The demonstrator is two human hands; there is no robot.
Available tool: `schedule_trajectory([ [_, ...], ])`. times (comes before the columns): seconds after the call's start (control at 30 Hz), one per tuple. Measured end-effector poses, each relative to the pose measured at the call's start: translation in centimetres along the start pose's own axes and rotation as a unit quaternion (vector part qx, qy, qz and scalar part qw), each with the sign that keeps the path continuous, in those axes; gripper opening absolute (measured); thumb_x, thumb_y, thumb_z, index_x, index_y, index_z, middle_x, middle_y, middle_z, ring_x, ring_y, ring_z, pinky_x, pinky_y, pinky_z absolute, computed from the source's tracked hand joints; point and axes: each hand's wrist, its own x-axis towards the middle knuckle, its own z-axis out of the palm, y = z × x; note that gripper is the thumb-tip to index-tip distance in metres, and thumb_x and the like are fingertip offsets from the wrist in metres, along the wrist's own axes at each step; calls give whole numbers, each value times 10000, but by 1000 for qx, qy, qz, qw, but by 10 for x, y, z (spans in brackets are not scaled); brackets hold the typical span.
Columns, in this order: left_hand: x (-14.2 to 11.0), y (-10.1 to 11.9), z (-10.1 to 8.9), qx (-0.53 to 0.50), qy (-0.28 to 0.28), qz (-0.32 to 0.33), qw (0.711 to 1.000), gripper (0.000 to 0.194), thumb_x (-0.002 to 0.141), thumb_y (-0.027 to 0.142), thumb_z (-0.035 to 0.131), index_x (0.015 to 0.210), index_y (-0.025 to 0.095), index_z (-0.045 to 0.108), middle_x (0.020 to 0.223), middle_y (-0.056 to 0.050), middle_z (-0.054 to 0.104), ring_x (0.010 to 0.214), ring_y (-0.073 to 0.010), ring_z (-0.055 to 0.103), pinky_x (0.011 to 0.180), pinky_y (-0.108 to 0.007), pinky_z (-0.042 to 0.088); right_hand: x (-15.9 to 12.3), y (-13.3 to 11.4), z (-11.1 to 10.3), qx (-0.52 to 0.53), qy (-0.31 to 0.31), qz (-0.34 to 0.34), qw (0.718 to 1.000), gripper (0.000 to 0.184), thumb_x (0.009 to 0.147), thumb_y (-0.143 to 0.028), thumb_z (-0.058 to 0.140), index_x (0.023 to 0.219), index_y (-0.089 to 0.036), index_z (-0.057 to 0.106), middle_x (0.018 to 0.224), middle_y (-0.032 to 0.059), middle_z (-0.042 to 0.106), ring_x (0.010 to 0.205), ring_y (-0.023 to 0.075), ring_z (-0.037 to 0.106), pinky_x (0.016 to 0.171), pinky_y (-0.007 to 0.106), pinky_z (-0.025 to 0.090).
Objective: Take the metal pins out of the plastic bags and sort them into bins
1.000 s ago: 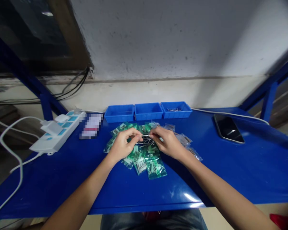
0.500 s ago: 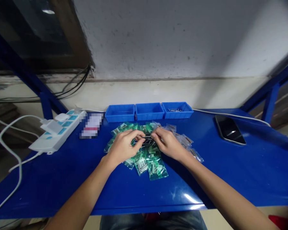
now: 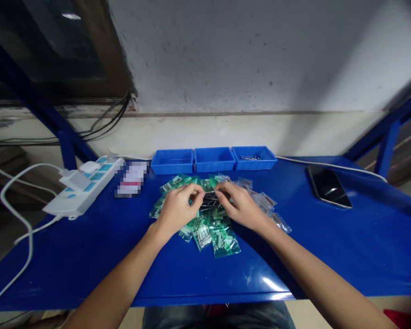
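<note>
Between my two hands a thin metal rod (image 3: pixel 210 192) stretches from fingertip to fingertip. My left hand (image 3: pixel 180 203) pinches its left end between thumb and fingers. The other end sits in the pinch of my right hand (image 3: pixel 238 203). Just below lies a loose heap of dark metal pins (image 3: pixel 209 200). Around and under the heap are several green plastic bags (image 3: pixel 225 240) with small parts inside. Clear plastic bags (image 3: pixel 281 222) with thin rods lie to the right of my right hand. The exact kind of the rod is too small to tell.
Three blue bins (image 3: pixel 214 160) stand in a row at the back; the right bin (image 3: pixel 254 158) holds several metal pins. A white power strip (image 3: pixel 84 185) with cables lies at the left, beside a blurred-out card (image 3: pixel 133 179). A phone (image 3: pixel 329 186) rests at the right of the blue table (image 3: pixel 329 256).
The rod between my hands has risen slightly and lies more level, with my left fingers drawn closer together. My arms stay almost where they were.
</note>
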Motion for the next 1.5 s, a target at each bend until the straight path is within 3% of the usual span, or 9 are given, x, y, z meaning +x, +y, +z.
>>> schedule_trajectory([
  [0.13,1,-2,-1,2,5,-6,1000,130,883,245,478,822,189,578,672,14,624,608,-124,592,548,-234,421,-2,-1,0,4,14,-20,1000,168,899,-268,452,1029,-181,510,775,24,570,656,138,535,609,258,411],
  [0.33,2,-2,0,2,-17,0,1000,190,904,255,435,777,189,560,653,4,613,597,-131,590,566,-242,434,-1,-4,-4,10,42,-50,998,120,900,-260,447,891,-189,543,750,15,541,663,135,507,627,269,406],
  [0.5,1,2,0,-41,-23,8,999,116,893,263,471,922,204,566,745,-6,643,663,-140,617,559,-234,454,-1,-5,-4,20,48,-68,996,120,883,-227,439,805,-189,522,708,7,509,646,135,480,617,266,392],
  [0.6,0,4,0,-64,-23,26,997,143,872,252,506,1000,207,551,775,-14,640,704,-146,624,575,-235,473,-1,-5,-3,26,62,-67,995,128,876,-214,436,772,-187,507,674,-3,478,619,128,461,597,256,371],
  [0.83,1,2,4,-56,-15,31,998,84,876,220,507,948,210,549,805,-15,624,731,-143,615,636,-255,487,0,-8,-2,37,75,-37,996,168,874,-204,409,711,-199,447,630,-18,450,565,117,436,559,239,348],
  [1.17,2,0,2,-31,-3,4,1000,87,895,216,464,885,208,550,775,-5,619,689,-140,591,592,-245,438,-2,-5,0,24,62,-19,998,111,886,-285,462,939,-197,504,713,3,546,624,132,515,599,255,401],
  [1.5,0,-3,2,-17,-24,7,1000,134,923,239,413,880,205,535,739,-6,609,673,-147,593,623,-266,447,-1,-4,-3,16,98,-44,994,103,878,-234,469,925,-201,555,725,-2,521,645,126,512,628,262,418],
])
